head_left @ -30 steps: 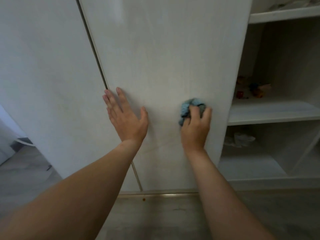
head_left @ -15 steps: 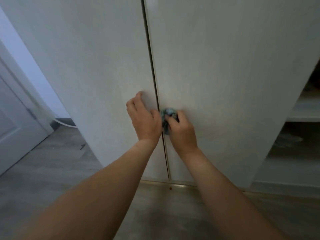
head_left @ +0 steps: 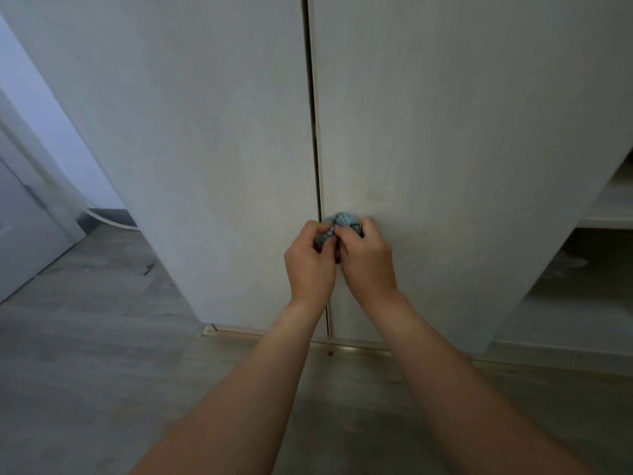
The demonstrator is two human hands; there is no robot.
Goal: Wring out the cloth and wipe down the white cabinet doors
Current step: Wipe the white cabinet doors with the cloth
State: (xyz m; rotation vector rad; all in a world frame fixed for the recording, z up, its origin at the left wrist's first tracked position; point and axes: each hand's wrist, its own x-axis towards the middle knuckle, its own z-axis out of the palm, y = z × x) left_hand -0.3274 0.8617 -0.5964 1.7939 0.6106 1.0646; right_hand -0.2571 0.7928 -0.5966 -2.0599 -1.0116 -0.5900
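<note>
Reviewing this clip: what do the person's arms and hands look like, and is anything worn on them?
Both forearms are bare from the bottom of the picture to the wrist, with no sleeves in view. The left hand and right hand wear no gloves, and no watch, bracelet or ring shows.

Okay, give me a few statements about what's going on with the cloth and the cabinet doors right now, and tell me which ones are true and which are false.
1. Both hands hold the blue cloth. True: the left hand and the right hand both grip it.
2. The cloth is spread flat on the left cabinet door. False: it is bunched up between the hands.
3. The hands are in front of the gap between the two doors. True.
4. The right cabinet door has a handle that shows. False: no handle shows on it.
5. Open shelves show at the right edge. True.
</note>
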